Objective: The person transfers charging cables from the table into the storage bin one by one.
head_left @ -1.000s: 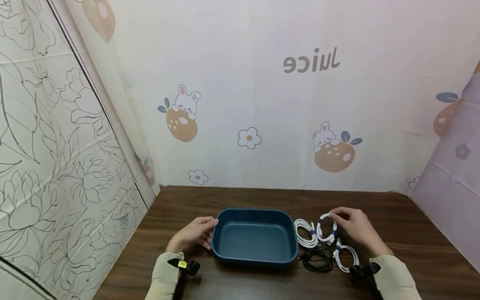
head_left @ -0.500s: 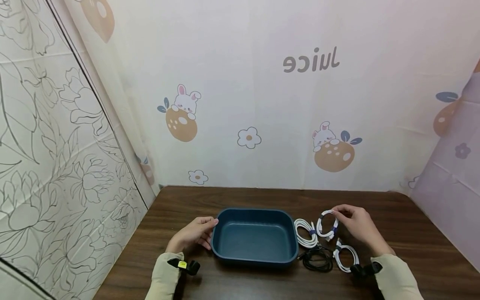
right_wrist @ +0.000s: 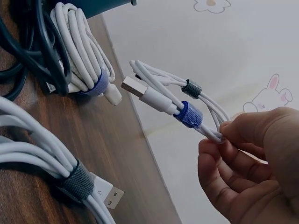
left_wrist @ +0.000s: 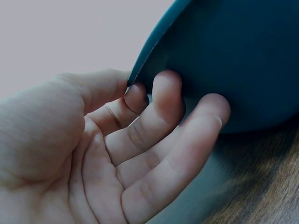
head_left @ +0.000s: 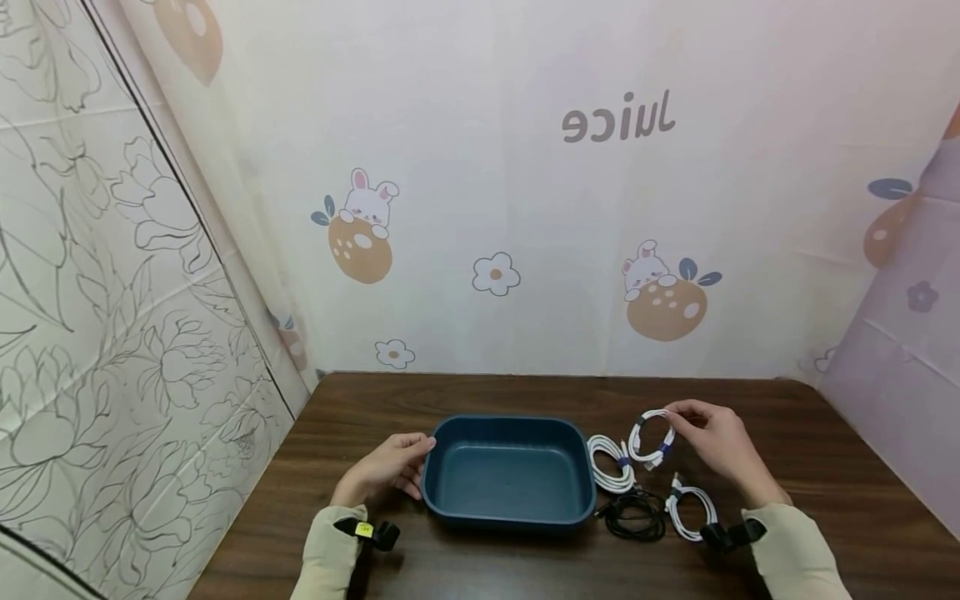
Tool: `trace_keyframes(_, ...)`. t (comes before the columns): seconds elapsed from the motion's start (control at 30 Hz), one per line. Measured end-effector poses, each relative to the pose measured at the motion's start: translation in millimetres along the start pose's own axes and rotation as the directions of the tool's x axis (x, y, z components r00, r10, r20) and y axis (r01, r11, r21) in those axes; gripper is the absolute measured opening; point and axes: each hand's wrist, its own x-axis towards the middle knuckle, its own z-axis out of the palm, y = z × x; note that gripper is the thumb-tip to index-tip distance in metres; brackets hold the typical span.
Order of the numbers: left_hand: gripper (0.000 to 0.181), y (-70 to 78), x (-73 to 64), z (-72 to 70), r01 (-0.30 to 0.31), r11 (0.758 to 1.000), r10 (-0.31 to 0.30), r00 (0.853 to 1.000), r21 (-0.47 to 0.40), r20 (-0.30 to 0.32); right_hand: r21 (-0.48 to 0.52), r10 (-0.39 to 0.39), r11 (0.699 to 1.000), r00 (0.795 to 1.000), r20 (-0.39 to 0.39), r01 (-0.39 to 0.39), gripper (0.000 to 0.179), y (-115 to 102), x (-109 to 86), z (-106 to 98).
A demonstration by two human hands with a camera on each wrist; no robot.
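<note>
On the worktop (head_left: 480, 571), the tray (head_left: 510, 475) is standing right of the left grip (head_left: 388, 467), which is pinching its rim. The right grip (head_left: 716, 437) is pinching one raised cable (right_wrist: 158, 99); two white coils (head_left: 617, 485) and a black coil (head_left: 633, 502) are lying below it, not yet lifted.

Dk brown table (head_left: 487, 396), visible wood grain, rounded far corners; behind it a pale back sheet (head_left: 480, 150) – off-white, pinkish twd upper R. Printed on it: grey word "Juice" (head_left: 626, 125), mirrored; L rabbit (head_left: 367, 204) & R rabbit (head_left: 645, 271), both white, each on a tan fruit (head_left: 362, 250) w/ bluish leaves (head_left: 323, 212); white flower (head_left: 497, 273) betw. them, another lower L. L side: whitish sheet (head_left: 112, 350) w/ line-drawn flowers, dk slanting line (head_left: 197, 208) nr its edge. R side: pale purple sheet (head_left: 915, 350) – creased, w/ purple flower (head_left: 922, 296). Light soft, fairly even.
</note>
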Motion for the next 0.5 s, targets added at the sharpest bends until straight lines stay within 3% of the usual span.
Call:
trace_keyframes(0.17,0.038,0.5,0.7,-0.4,0.006,1.000,-0.006,1.000,-0.001,0.009,-0.005,-0.002,1.000,0.999,-0.034,0.001,0.019,-1.9,-1.1,-1.7)
trace_keyframes(0.5,0.037,-1.0,1.6,-1.0,0.013,1.000,-0.013,1.000,-0.009,0.000,0.017,0.018,1.000,1.000,-0.017,-0.017,0.023,-7.8,0.4,-2.9)
